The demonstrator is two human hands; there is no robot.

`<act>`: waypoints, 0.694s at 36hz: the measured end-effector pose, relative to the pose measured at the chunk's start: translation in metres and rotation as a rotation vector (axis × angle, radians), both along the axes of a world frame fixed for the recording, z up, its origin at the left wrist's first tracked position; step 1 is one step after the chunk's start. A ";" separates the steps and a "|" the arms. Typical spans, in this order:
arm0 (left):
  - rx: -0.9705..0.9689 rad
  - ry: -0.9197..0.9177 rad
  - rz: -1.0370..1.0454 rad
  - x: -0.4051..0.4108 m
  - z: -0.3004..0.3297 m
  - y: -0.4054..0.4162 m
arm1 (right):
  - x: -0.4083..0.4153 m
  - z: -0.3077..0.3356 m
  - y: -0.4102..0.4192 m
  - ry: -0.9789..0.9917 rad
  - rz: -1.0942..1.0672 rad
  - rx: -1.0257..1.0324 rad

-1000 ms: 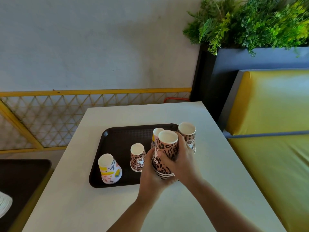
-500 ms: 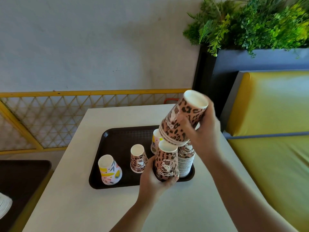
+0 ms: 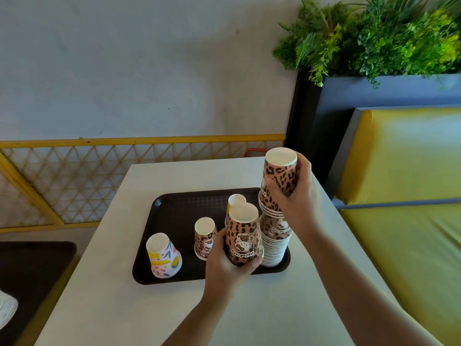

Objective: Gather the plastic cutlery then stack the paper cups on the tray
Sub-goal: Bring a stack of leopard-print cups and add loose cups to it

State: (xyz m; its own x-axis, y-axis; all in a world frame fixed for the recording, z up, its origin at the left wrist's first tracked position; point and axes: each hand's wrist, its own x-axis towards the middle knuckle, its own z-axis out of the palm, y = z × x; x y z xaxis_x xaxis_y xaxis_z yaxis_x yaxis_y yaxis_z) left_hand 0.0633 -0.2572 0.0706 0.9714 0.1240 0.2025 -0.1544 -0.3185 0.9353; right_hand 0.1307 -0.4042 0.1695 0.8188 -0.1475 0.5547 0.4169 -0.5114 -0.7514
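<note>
A dark brown tray (image 3: 174, 208) lies on a white surface (image 3: 119, 308) in the middle of the frame. All the paper cups stand upside down, with the white bottoms up.

The right hand (image 3: 296, 203) is closed around a short stack of leopard cups (image 3: 280, 181) in the centre right of the frame. This stack sits upright over the top of a tall stack of cups (image 3: 275, 242) that stands in the near right corner of the tray; I cannot tell if the two stacks touch or if a small gap is between them. The thumb lies across the front of the held stack and the other fingers wrap around its far side.

The left hand (image 3: 224, 265) is closed around a leopard cup with a cartoon figure (image 3: 244, 238), just to the left of the tall stack. The hand hides the lower rim of this cup, so I cannot tell whether it rests on the tray. Directly behind it, a yellow and white cup (image 3: 235, 201) is partly hidden.

More to the left on the tray stands a small leopard cup (image 3: 205, 237), alone. Near the left front corner of the tray stands a white cup with colourful shapes (image 3: 163, 257).

At the right edge of the frame there is a yellow bench (image 3: 399, 196), and green plants (image 3: 374, 36) fill the upper right. A yellow lattice fence (image 3: 87, 176) runs along the left side, behind the surface.
</note>
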 end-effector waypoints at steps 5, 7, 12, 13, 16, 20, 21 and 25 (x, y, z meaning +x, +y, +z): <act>-0.002 0.008 0.001 0.000 0.001 0.000 | 0.003 -0.015 -0.001 0.056 0.010 0.062; 0.012 0.011 0.006 0.000 0.003 0.000 | 0.005 -0.024 -0.002 0.106 0.002 0.076; -0.012 0.025 0.017 0.004 0.011 0.000 | 0.001 -0.051 -0.002 0.204 -0.019 0.041; -0.017 0.024 0.017 0.005 0.012 0.000 | -0.001 -0.053 -0.002 0.218 -0.025 0.044; -0.029 0.004 0.015 0.009 0.018 0.000 | -0.011 -0.048 -0.002 0.151 -0.082 0.066; -0.034 -0.075 -0.001 0.015 0.042 -0.005 | -0.027 -0.020 0.000 -0.058 -0.008 0.009; -0.033 -0.102 -0.011 0.017 0.049 -0.006 | -0.030 -0.014 0.001 -0.062 0.059 -0.005; -0.005 -0.178 -0.073 0.026 0.075 -0.013 | -0.034 0.005 0.008 0.055 0.230 -0.052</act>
